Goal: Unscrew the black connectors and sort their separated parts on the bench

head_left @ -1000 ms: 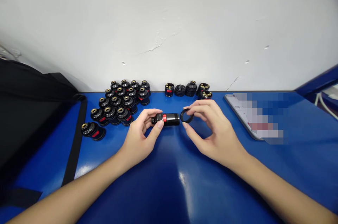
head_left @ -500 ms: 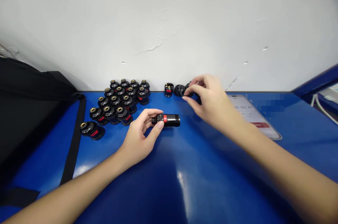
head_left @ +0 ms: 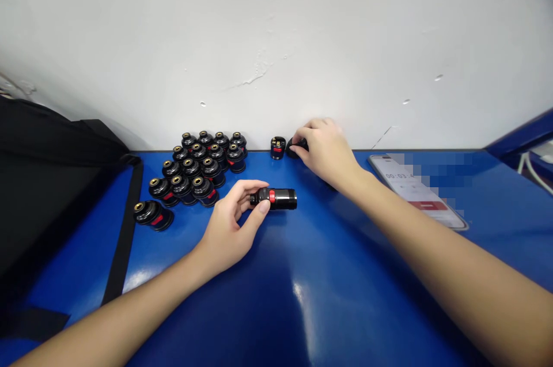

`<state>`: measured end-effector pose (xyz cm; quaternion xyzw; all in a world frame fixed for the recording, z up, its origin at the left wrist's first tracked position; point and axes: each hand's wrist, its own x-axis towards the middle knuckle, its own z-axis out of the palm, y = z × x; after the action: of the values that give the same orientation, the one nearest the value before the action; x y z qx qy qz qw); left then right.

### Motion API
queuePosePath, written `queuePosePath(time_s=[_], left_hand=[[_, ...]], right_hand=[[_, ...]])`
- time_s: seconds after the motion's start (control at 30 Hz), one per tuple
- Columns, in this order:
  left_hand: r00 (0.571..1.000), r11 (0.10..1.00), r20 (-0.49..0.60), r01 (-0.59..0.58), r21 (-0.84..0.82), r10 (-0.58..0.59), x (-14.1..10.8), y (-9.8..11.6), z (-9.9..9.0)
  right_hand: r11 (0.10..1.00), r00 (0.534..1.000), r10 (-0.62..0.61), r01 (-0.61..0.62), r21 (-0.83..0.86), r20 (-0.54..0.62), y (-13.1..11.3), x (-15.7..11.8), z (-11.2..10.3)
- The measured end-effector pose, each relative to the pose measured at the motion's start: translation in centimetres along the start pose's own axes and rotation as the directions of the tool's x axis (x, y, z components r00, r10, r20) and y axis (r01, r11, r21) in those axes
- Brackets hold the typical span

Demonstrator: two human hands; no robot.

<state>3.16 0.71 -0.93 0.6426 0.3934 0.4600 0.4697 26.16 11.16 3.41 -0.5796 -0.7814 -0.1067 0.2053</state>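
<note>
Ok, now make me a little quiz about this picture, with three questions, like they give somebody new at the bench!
1. Pick one: the left hand holds a black part. What colour is the patch on it?
A) yellow
B) red
C) green

2. True or false: the phone lies to the right of the right hand.

3. Fill in: the hand nearer the wall is the ____ one.

Key: 1. B; 2. True; 3. right.
</note>
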Motion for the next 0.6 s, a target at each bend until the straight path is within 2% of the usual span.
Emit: queuePosePath(time_s=[0.27,0.6], left_hand=[[1.0,1.0,-0.002,0.012,0.001,-0.012,0.01,0.01,0.05],[1.0,1.0,-0.012,0.005,0.015,-0.005,0.05,0.13,0.02]], right_hand=[[0.999,0.997,-0.034,0.035,-0.011,0.073,0.46,0.05,-0.24],[0.999,0.998,-0.012,0.008,0.05,0.062,0.2,-0.27,0.01]])
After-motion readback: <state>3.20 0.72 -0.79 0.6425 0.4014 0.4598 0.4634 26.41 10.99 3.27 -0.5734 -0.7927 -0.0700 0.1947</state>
